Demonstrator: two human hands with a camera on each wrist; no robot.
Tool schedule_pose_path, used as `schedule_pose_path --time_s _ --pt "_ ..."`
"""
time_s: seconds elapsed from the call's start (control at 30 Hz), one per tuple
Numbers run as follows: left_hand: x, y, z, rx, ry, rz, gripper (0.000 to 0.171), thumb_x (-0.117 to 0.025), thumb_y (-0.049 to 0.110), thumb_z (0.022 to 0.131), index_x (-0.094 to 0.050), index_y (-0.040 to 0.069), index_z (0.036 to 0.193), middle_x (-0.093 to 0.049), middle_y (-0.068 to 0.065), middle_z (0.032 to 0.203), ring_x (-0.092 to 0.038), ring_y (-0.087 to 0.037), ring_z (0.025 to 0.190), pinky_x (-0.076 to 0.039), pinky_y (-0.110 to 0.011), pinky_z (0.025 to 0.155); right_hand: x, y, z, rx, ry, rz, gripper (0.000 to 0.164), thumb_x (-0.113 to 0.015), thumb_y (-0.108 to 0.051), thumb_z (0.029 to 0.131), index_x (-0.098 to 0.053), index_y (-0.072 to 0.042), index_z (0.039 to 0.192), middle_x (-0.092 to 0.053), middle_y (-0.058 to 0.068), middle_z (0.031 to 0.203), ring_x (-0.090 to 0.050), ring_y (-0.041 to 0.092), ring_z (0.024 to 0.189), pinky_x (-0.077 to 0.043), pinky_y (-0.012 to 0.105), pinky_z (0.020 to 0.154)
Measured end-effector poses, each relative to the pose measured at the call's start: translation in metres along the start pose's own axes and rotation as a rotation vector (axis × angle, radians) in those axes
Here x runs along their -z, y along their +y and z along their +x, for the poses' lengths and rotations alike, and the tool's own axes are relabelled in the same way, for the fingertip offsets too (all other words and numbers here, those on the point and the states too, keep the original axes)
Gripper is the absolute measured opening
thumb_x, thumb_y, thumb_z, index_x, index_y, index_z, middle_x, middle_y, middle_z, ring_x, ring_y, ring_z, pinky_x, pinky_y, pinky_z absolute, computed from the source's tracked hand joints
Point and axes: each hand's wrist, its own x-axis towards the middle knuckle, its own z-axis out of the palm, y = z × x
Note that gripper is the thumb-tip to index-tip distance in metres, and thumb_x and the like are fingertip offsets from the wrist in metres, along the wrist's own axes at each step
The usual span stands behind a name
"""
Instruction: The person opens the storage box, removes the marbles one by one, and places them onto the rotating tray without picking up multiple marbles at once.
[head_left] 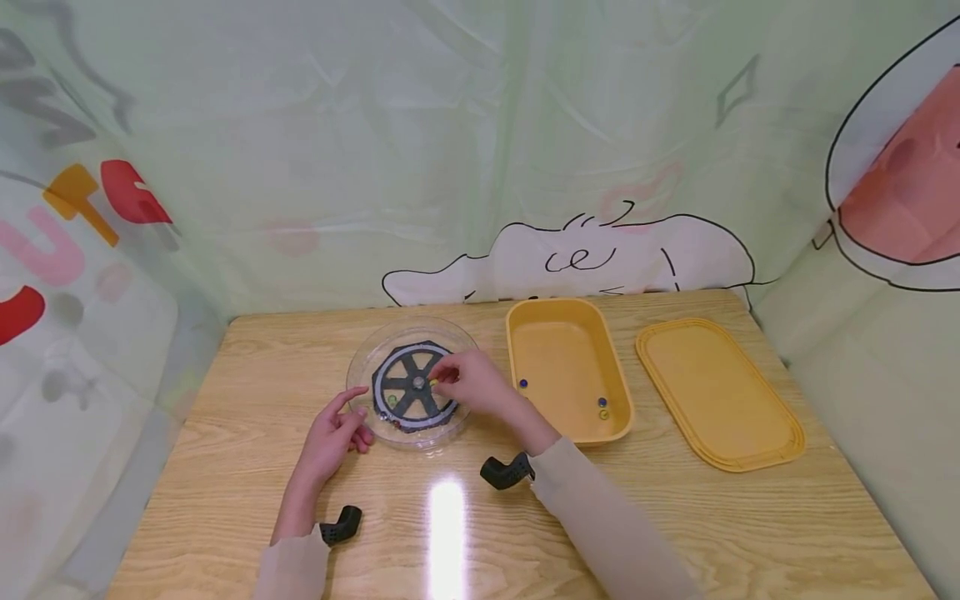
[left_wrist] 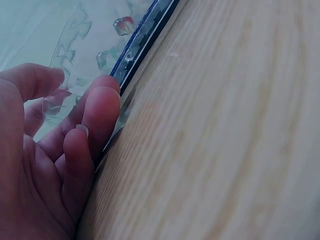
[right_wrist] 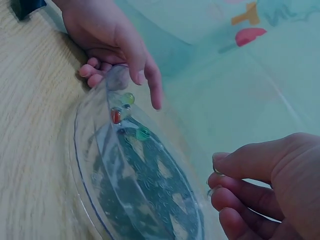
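Over the clear round dish (head_left: 408, 331), my right hand (head_left: 476, 382) pinches a small yellow marble (head_left: 433, 382). My left hand (head_left: 330, 437), fingers relaxed, touches the dish's side.

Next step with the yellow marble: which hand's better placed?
Likely the right hand: it pinches the yellow marble over the clear dish, on the side nearer the orange tray. The left hand is at the dish's left rim, no marble visible in it.
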Motion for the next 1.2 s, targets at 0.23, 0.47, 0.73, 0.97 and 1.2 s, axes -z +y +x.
schedule_pose_path --time_s 0.23,0.47,0.73,0.97,1.2 --pt "-0.001 -0.005 0.0 -0.023 0.012 0.013 0.037 -0.055 0.015 0.103 -0.052 0.016 0.14 -0.066 -0.015 0.072 -0.062 -0.022 0.056 -0.054 -0.029 0.058 -0.009 -0.001 0.002 -0.02 -0.01 0.036 0.01 -0.074 -0.008 0.089 -0.074 -0.007 0.099 -0.064 -0.002 0.083 -0.057 0.014 0.077 -0.049 0.024 0.067" --pt "-0.002 -0.004 0.001 -0.018 0.005 -0.003 0.037 -0.055 0.015 0.103 -0.052 0.015 0.14 -0.066 -0.015 0.072 -0.062 -0.022 0.057 -0.055 -0.029 0.058 -0.014 0.001 0.004 -0.047 -0.033 0.077 0.012 -0.075 -0.007 0.089 -0.073 -0.006 0.101 -0.063 -0.001 0.083 -0.057 0.015 0.076 -0.05 0.025 0.066" --pt "-0.002 -0.002 -0.001 -0.012 0.009 -0.003 0.038 -0.055 0.015 0.103 -0.052 0.015 0.141 -0.066 -0.017 0.073 -0.062 -0.022 0.057 -0.054 -0.028 0.058 -0.013 0.001 0.004 -0.061 -0.039 0.071 0.013 -0.075 -0.007 0.089 -0.073 -0.005 0.102 -0.064 -0.001 0.084 -0.058 0.015 0.076 -0.05 0.025 0.067" --pt "-0.001 -0.003 0.0 -0.02 0.011 0.006 0.038 -0.054 0.014 0.103 -0.051 0.015 0.141 -0.066 -0.014 0.071 -0.062 -0.022 0.057 -0.055 -0.029 0.058 -0.007 0.003 0.004 -0.075 -0.019 0.046 0.015 -0.073 -0.008 0.091 -0.074 -0.004 0.105 -0.064 -0.002 0.085 -0.058 0.015 0.079 -0.05 0.026 0.069" --pt "-0.001 -0.003 0.0 -0.008 0.01 -0.012 0.038 -0.054 0.013 0.103 -0.051 0.014 0.141 -0.066 -0.016 0.072 -0.062 -0.021 0.056 -0.054 -0.029 0.057 0.009 0.006 0.004 -0.085 0.028 0.046 0.014 -0.072 -0.01 0.092 -0.074 -0.006 0.105 -0.065 -0.002 0.087 -0.058 0.016 0.081 -0.05 0.027 0.07"
